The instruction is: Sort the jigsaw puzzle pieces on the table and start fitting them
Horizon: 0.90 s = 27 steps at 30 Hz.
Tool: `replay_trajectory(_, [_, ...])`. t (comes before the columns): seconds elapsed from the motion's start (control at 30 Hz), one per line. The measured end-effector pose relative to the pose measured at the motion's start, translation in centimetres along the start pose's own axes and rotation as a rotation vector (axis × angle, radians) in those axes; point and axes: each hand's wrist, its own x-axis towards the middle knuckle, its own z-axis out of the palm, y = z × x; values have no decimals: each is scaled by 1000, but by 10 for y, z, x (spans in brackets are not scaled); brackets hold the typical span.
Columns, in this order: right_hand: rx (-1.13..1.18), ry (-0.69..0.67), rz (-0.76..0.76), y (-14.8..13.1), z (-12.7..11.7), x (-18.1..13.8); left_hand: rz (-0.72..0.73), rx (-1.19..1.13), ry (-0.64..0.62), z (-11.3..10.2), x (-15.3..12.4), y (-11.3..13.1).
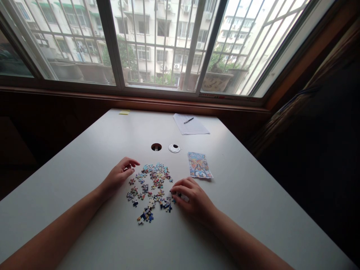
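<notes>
A scatter of small colourful jigsaw pieces (pixel 152 187) lies on the white table (pixel 239 195) in front of me. My left hand (pixel 120 173) rests at the pile's left edge, fingers loosely curled and apart, holding nothing I can see. My right hand (pixel 192 197) lies at the pile's right edge, fingers bent down onto the pieces; whether it pinches one is hidden. A printed puzzle picture card (pixel 199 165) lies just beyond my right hand.
A round cable hole (pixel 156 147) and its loose white cap (pixel 174 148) sit behind the pile. Farther back lie a sheet of paper (pixel 194 127) with a pen (pixel 188 120) and a yellow sticky note (pixel 124 112). A barred window spans the wall.
</notes>
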Motion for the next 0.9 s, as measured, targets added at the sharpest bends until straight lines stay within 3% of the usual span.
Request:
replay_trajectory(0.37, [-6,-9,11,3,2,0,-213,-424,58,0,3,-9])
replay_trajectory(0.9, [7,-24,22,3,2,-1,-256,-502,61,1,4,-10])
